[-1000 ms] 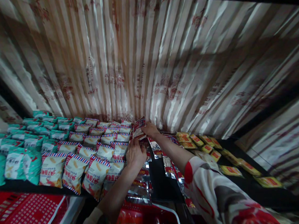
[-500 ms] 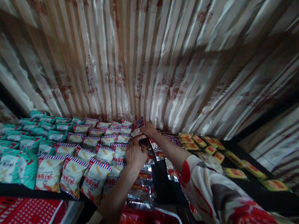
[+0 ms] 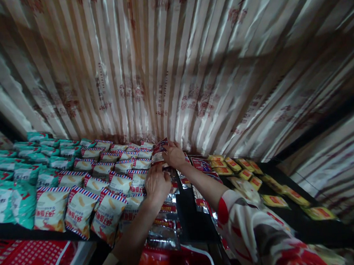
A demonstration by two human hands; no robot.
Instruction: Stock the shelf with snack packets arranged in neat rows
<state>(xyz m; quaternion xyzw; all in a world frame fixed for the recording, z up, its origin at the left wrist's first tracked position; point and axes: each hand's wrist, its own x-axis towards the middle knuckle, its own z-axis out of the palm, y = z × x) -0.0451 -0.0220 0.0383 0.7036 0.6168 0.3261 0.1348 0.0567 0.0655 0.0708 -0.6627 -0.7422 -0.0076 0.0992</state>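
Observation:
A dark red and silver snack packet stands tilted at the back of the shelf, at the end of a row of similar packets. My right hand has its fingers closed on the packet's right side. My left hand is at its near edge, fingers curled in against it; the fingertips are partly hidden. Close on the left are white snack bags with striped tops. Silver-and-red packets lie in a column below my left hand, and more red packets lie right of my right wrist.
Teal snack bags fill the shelf's left end. Yellow packets lie scattered on the right. Below the black shelf are a red basket and another red basket. A striped, printed curtain hangs behind.
The view has shifted slightly, so the shelf goods appear a little further left. My right hand has moved slightly relative to the packet; both hands stay at it.

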